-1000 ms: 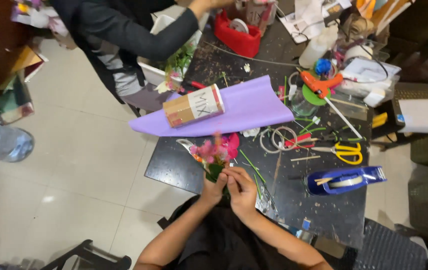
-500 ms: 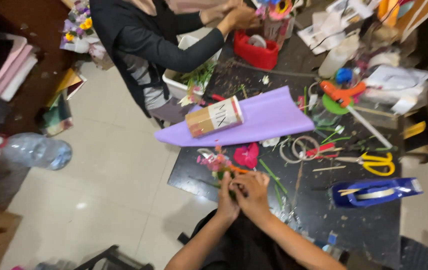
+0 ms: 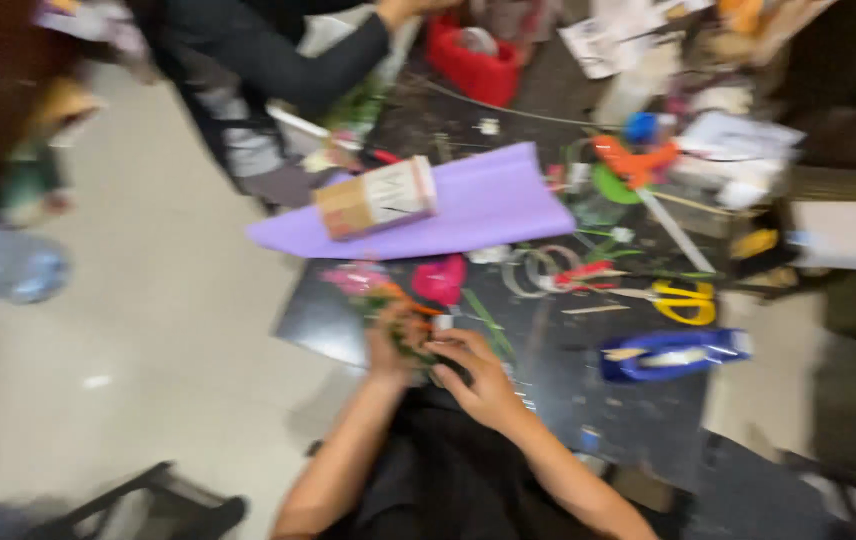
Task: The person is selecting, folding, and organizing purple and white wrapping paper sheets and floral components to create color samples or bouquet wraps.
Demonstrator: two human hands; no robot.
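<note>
My left hand [image 3: 389, 342] and my right hand [image 3: 479, 372] are close together at the near edge of a dark table [image 3: 588, 400]. Both are closed around the green stems of a small bunch of pink flowers [image 3: 398, 285], whose heads point away from me. The picture is blurred, so the fingers' exact hold is unclear. Just beyond the flowers lies a rolled purple paper sheet [image 3: 488, 205] with a brown and white box [image 3: 376, 197] resting on it.
Yellow scissors [image 3: 683, 300], red-handled scissors [image 3: 588, 272], a ring of tape [image 3: 538, 270] and a blue tape dispenser [image 3: 673, 352] lie to my right. A red basket [image 3: 473, 60] stands at the far edge, where another person in a dark sleeve [image 3: 268, 50] reaches in.
The view has swung and blurred. My hands stay together on the flower stems, and the bunch has barely shifted on the table.
</note>
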